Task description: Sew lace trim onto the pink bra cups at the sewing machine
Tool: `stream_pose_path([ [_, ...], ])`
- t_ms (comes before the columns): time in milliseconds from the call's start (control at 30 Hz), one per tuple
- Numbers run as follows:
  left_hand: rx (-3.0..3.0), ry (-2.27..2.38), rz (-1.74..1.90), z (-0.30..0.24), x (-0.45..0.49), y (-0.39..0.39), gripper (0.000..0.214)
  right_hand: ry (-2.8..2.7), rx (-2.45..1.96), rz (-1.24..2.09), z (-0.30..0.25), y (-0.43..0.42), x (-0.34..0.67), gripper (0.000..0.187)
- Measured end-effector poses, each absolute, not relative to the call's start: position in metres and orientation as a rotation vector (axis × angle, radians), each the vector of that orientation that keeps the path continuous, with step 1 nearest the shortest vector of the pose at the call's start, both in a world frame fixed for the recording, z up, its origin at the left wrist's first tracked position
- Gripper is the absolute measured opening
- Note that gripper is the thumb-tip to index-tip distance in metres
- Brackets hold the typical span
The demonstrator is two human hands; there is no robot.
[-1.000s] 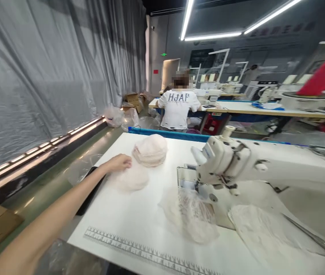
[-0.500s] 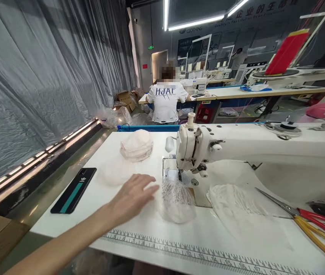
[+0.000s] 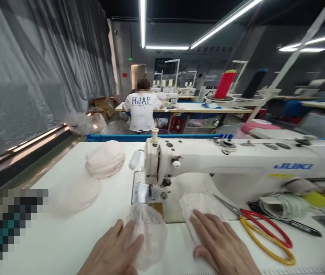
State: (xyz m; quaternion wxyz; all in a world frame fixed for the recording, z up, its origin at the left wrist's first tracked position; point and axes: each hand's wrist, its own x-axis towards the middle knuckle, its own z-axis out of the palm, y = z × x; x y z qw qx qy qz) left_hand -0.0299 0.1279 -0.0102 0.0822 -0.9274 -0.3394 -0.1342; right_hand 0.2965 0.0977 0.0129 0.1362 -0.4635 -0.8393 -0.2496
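Observation:
My left hand [image 3: 113, 248] lies at the left edge of a sheer white gathered fabric piece [image 3: 152, 238] in front of the sewing machine needle [image 3: 150, 191]. Its fingers are apart and its thumb reaches over the cloth; whether it presses on it I cannot tell. My right hand [image 3: 219, 240] rests flat, fingers stretched out, on a white lacy fabric piece [image 3: 198, 201] right of the needle plate. Beyond my left hand lie a stack of pale pink fabric rounds [image 3: 105, 160] and a thinner pale piece [image 3: 76, 196].
The white sewing machine [image 3: 197, 156] spans the back right of the table. Red and yellow-handled scissors [image 3: 261, 229] lie right of my right hand, near a black pen [image 3: 302, 226] and a coiled pale band [image 3: 284, 206]. A person in a white shirt [image 3: 142, 110] sits ahead.
My view has swung right. My right hand has come into view onto the lacy fabric at the right. My left hand has moved nearer, beside the sheer piece.

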Motion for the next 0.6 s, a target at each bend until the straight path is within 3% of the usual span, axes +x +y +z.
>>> stream_pose_path([
  [233,-3.040,-1.077,-0.690,0.008,-0.017,0.147,0.031,-2.354,-1.581,-0.641,0.043,0.138,0.291,0.027],
  [433,-2.926,-1.140,-0.862,0.038,-0.010,0.159,0.031,-2.366,-1.544,-0.562,0.028,0.216,0.323,0.033],
  [600,-2.868,-1.542,-1.020,0.050,-0.018,0.176,0.021,-2.287,-1.517,-0.485,0.013,0.221,0.343,0.058],
])
